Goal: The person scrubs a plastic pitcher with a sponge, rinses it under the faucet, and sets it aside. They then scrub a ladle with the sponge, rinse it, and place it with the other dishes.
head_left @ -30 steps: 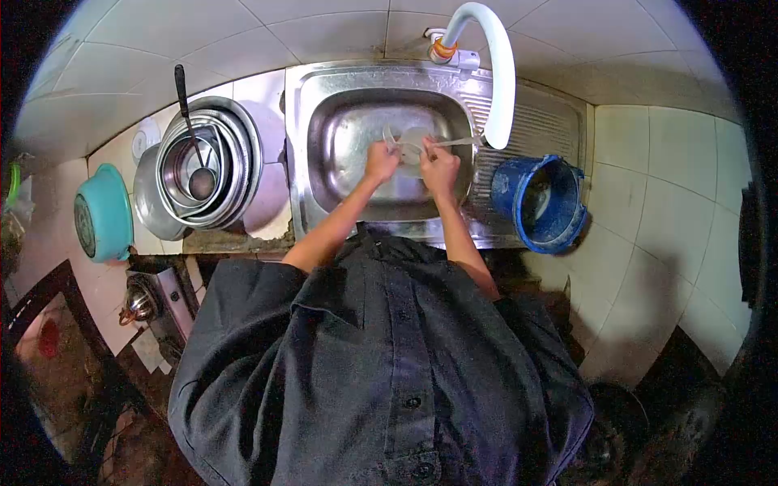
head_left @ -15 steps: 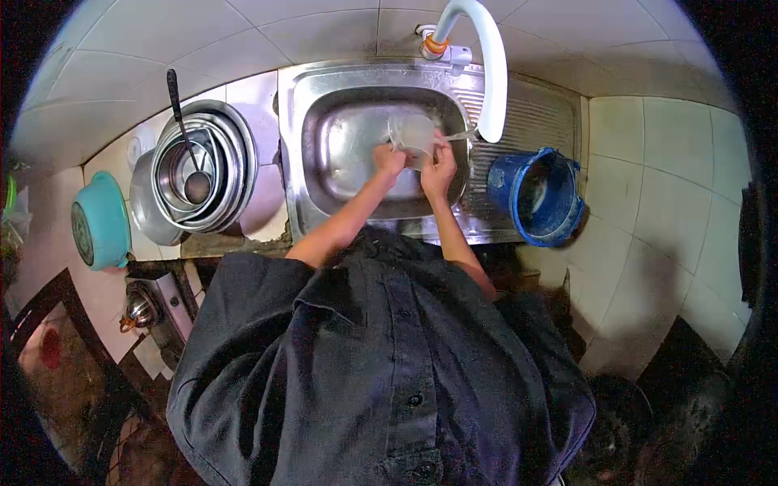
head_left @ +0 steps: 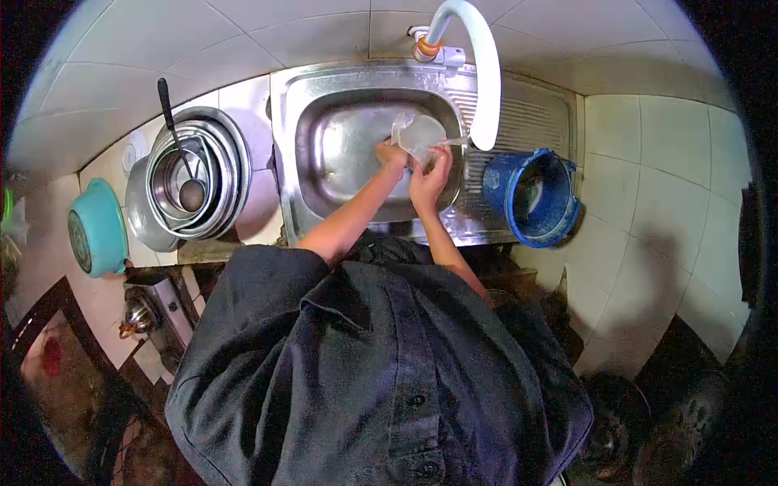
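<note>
At far left I have the teal basin [head_left: 101,227] tipped on its side at the counter's edge, sitting a little lower in my view than a second ago. Next to it stands the stack of metal pots [head_left: 231,178], nested one inside another, with the ladle [head_left: 192,194] resting in the innermost and its dark handle leaning out toward the wall; that arrangement is unchanged. Then comes the steel sink [head_left: 340,174], which has slid slightly left in my view, as the other fixtures have

Over the basin of the sink, the left hand [head_left: 392,154] has its fingers closed on the left side of the clear container [head_left: 421,131]. A second ago I had the container low between two hands held wider apart; now the hands are closer together, and a broad, pale round face of it shows beyond them. The right hand [head_left: 431,180] is at its lower right, fingers curled against the edge and thumb set apart from them. Exactly how hard either hand grips, I cannot tell

Farther right, the white faucet [head_left: 488,89] arches over, and a thin clear stream runs from its mouth toward the container, as before. The blue bucket [head_left: 498,190] lies tilted on the ridged drainboard, its open mouth toward me
</note>
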`<state>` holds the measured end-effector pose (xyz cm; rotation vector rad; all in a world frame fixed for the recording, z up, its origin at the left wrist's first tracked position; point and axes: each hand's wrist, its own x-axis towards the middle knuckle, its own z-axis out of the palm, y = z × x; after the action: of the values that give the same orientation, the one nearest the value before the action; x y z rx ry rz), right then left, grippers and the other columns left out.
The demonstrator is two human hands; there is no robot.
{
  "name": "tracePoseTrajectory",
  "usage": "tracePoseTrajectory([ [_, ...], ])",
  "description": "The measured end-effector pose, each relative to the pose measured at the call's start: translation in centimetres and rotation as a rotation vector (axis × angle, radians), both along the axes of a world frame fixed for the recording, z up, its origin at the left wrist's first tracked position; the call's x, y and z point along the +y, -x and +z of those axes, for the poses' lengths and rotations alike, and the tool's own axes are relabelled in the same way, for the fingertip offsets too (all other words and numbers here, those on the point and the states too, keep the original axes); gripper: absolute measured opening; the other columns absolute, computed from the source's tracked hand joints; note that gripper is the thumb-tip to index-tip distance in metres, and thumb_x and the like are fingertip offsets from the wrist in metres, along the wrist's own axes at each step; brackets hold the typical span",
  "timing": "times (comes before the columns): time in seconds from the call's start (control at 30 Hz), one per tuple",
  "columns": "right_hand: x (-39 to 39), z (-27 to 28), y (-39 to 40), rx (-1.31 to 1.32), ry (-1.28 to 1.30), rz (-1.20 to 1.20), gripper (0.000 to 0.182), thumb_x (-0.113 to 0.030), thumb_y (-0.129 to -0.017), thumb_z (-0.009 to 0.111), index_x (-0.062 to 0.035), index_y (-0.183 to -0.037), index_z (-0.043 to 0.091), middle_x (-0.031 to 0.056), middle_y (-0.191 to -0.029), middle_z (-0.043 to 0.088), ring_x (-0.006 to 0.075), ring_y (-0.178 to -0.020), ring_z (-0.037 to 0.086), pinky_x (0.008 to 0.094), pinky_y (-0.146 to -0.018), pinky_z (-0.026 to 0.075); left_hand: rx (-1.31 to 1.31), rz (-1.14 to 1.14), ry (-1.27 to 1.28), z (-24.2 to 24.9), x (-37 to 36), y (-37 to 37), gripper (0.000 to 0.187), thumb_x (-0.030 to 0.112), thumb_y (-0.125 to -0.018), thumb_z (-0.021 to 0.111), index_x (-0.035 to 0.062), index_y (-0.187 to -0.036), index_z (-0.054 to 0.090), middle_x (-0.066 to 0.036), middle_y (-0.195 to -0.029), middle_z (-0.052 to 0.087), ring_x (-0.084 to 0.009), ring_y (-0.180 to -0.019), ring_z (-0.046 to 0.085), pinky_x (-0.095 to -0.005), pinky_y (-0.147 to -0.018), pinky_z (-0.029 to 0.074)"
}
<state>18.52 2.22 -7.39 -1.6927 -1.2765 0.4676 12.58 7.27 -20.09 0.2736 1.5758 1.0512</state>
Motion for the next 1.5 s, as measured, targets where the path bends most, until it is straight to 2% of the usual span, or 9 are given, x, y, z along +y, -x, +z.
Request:
tracePoseTrajectory([
  [0.63,-0.7,1.3,-0.1,-0.113,0.025,0.104,0.04,-0.02,-0.076,0.074,-0.0092,-0.112,0.061,0.0218,-0.123,0.047,0.0407,-0.114,0.05,0.0453,-0.086,0.048,-0.529,-0.321,0.124,0.0,-1.2,0.6,0.013,0.01,-0.083,0.063,-0.0011,-0.089,0.065,-0.012,-0.074,0.067,-0.0175,-0.06,0.065,-0.0271,-0.044,0.049],
  [0.77,0.1,2.6,-0.5,-0.281,0.096,0.27,0.039,-0.026,-0.077,0.074,-0.0123,-0.112,0.064,0.0144,-0.136,0.046,0.039,-0.126,0.044,0.0455,-0.097,0.043,-0.644,-0.393,0.15,-0.6,-0.1,1.3,0.014,0.011,-0.083,0.063,-0.0009,-0.09,0.065,-0.012,-0.074,0.067,-0.0173,-0.06,0.065,-0.0263,-0.044,0.049],
  [0.97,4.3,3.2,-3.8,-0.367,0.272,0.68,0.084,-0.037,-0.061,0.085,-0.0215,-0.135,0.049,0.0087,-0.141,0.043,0.0349,-0.136,0.032,0.062,-0.104,0.031,-0.782,-0.477,0.187,-1.2,1.2,4.4,0.015,0.013,-0.085,0.063,-0.0008,-0.09,0.065,-0.012,-0.075,0.067,-0.0171,-0.061,0.065,-0.0255,-0.044,0.048],
  [1.03,5.1,3.0,-4.6,-0.532,0.311,0.729,0.101,-0.035,-0.057,0.087,-0.0216,-0.143,0.036,0.011,-0.142,0.041,0.0351,-0.133,0.037,0.0553,-0.106,0.035,-0.997,-0.509,0.503,-1.4,2.2,6.5,0.027,0.023,-0.091,0.055,-0.0013,-0.101,0.062,-0.014,-0.083,0.068,-0.0151,-0.063,0.065,-0.0211,-0.046,0.048],
  [1.13,5.8,0.6,-4.8,-0.461,0.391,0.83,0.109,-0.031,-0.055,0.088,-0.0108,-0.144,0.027,0.0191,-0.133,0.049,0.0372,-0.119,0.052,0.0402,-0.098,0.045,-0.745,-0.667,0.522,-0.4,2.6,7.3,0.032,0.02,-0.094,0.043,-0.0045,-0.111,0.056,-0.018,-0.094,0.067,-0.0205,-0.066,0.066,-0.0251,-0.053,0.054],
  [1.23,6.3,-3.7,-3.9,-0.261,0.696,0.716,0.12,-0.045,-0.049,0.089,-0.0076,-0.144,0.026,0.0228,-0.134,0.047,0.0373,-0.12,0.05,0.0421,-0.1,0.043,-0.582,-0.75,0.495,2.4,2.9,8.0,0.035,0.017,-0.093,0.037,-0.0075,-0.112,0.054,-0.024,-0.098,0.064,-0.0264,-0.068,0.067,-0.031,-0.061,0.058],
  [1.3,5.6,-3.3,-3.7,-0.243,0.714,0.766,0.122,-0.047,-0.048,0.089,-0.005,-0.143,0.025,0.025,-0.132,0.048,0.0379,-0.12,0.05,0.0422,-0.1,0.043,-0.514,-0.884,0.505,3.8,3.0,8.9,0.036,0.028,-0.095,0.047,-0.0018,-0.113,0.055,-0.017,-0.092,0.067,-0.0201,-0.073,0.067,-0.0264,-0.056,0.055],
  [1.37,4.3,-5.9,-3.2,-0.022,0.318,0.599,0.103,-0.03,-0.054,0.09,-0.002,-0.136,0.035,0.0178,-0.119,0.059,0.0268,-0.109,0.059,0.0387,-0.095,0.047,-0.367,-0.934,0.411,7.0,2.8,9.9,0.04,0.033,-0.096,0.046,0.0007,-0.117,0.052,-0.017,-0.093,0.067,-0.0206,-0.073,0.067,-0.0294,-0.06,0.056],
  [1.5,2.4,-5.2,-1.8,0.245,0.24,0.408,0.104,-0.025,-0.051,0.092,-0.0026,-0.136,0.037,0.0143,-0.123,0.057,0.0246,-0.113,0.056,0.0386,-0.097,0.045,-0.176,-0.988,0.169,10.5,1.4,11.3,0.056,0.051,-0.095,0.044,0.0078,-0.13,0.043,-0.017,-0.095,0.067,-0.0205,-0.07,0.066,-0.0319,-0.067,0.054],
])
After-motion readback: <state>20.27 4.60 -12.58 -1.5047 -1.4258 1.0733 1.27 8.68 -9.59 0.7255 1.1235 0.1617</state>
